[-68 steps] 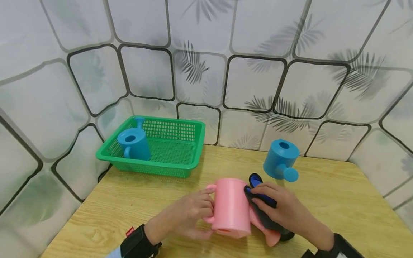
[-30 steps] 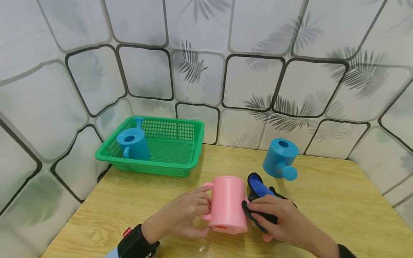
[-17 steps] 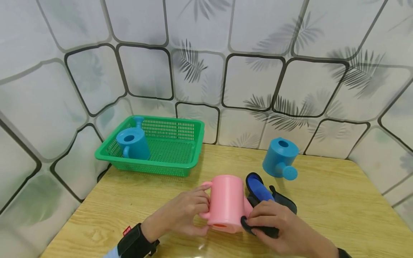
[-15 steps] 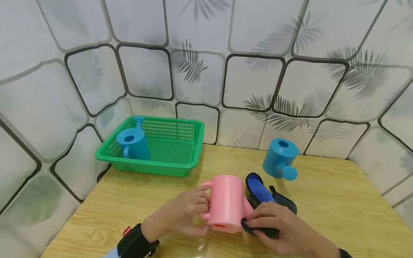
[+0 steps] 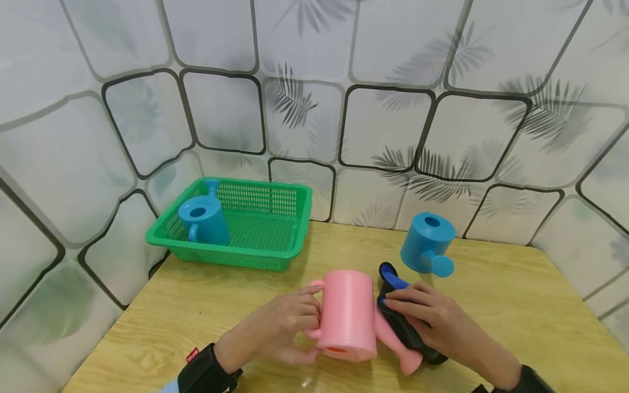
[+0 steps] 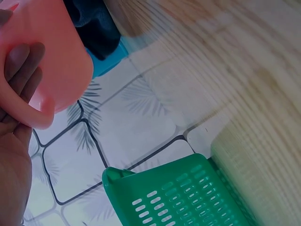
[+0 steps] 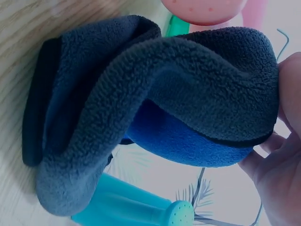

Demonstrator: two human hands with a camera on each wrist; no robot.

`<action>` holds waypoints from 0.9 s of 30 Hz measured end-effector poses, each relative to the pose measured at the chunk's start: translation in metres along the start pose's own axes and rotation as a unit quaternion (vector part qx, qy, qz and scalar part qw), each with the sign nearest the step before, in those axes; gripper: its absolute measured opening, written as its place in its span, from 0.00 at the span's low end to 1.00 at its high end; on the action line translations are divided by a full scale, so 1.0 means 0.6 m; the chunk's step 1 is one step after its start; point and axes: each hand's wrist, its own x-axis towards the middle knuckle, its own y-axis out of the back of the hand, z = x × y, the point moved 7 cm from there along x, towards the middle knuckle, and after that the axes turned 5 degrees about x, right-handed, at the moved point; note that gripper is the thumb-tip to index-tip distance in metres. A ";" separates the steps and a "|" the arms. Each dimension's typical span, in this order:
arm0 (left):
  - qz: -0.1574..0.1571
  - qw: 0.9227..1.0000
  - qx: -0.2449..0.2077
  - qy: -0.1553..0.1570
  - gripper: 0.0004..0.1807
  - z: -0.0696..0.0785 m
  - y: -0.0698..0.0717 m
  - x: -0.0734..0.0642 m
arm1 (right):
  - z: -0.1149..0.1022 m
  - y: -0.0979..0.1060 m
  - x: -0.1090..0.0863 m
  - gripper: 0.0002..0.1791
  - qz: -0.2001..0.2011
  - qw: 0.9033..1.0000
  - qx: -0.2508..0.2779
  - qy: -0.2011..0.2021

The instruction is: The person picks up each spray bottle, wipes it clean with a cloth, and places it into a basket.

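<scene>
A pink watering can (image 5: 348, 314) lies tipped over at the table's front, its top with the hole facing me and its spout (image 5: 400, 349) pointing right. My left hand (image 5: 287, 325) holds it by the handle (image 6: 26, 110). In my right hand (image 5: 434, 316) is a dark grey and blue cleaning cloth (image 5: 400, 325), pinched by the fingers. The cloth sits bunched close beside the can's right side, over the spout's far side. In the right wrist view, the fleecy cloth (image 7: 202, 89) hangs folded from the fingertips, with the pink sprinkler head (image 7: 202, 9) beyond it.
Back left, a green basket (image 5: 265, 254) holds a blue watering can (image 5: 208, 224). A second blue watering can (image 5: 425, 240) stands on the wooden table (image 5: 511, 305) behind the right hand. A patterned curtain (image 5: 304, 125) closes off the back and sides.
My right hand has carried the cloth from the near end of the pink can away from me, up along its right side, uncovering the spout. My left hand keeps its hold on the handle.
</scene>
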 end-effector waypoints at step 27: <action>-0.003 1.000 0.016 0.009 0.17 -0.005 0.007 -0.015 | -0.032 -0.013 -0.043 0.36 -0.139 0.987 0.041 -0.070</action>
